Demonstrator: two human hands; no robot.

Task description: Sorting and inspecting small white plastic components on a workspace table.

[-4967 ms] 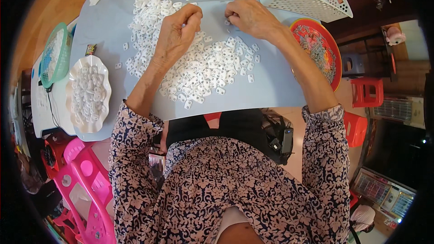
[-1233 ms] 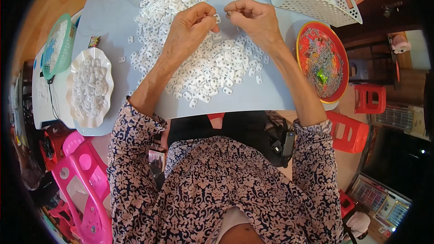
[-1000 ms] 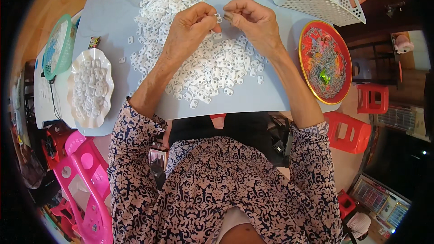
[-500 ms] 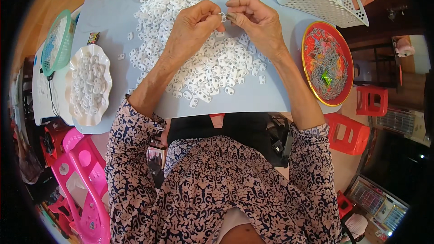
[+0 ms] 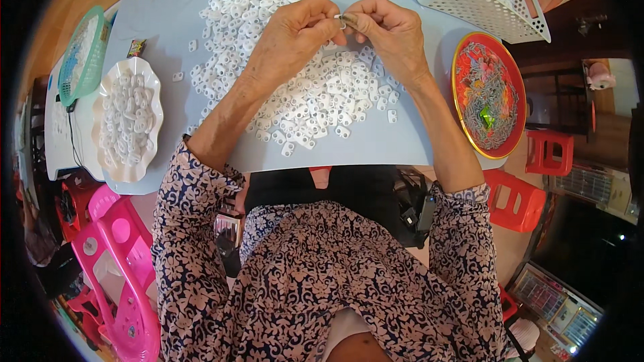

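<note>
A pale blue-grey table (image 5: 382,144) is filling the middle of the view, its near edge curving in front of the person's dark lap, and a large heap of white pieces (image 5: 325,104) is spreading over it under and beyond the forearms. To the left, a scalloped white plate (image 5: 126,173) is holding more such pieces, and past it a green basket (image 5: 89,87) is standing on a whitish surface (image 5: 56,147). To the right, a red gold-rimmed tray (image 5: 508,144) is carrying slender grey parts (image 5: 493,77) and a shiny green item (image 5: 487,118); behind it a perforated pale basket (image 5: 463,10) is leaning out at the far edge, loaded with white things. Below the table, a pink plastic chair (image 5: 134,295) is standing at left and red stools (image 5: 530,204) are standing at right. The left hand (image 5: 295,33) is pinching one small white piece (image 5: 340,20) between closed thumb and forefinger, above the far part of the heap; the right hand (image 5: 392,33) is meeting it there, its thumb and forefinger nearly together, though whether they are gripping anything I cannot tell. The loose pieces are looking flat, round-cornered and glossy, many showing two holes; the held one is mostly hiding behind the fingers. A small colourful packet (image 5: 137,47) is lying above the plate, its printing too tiny to read.
</note>
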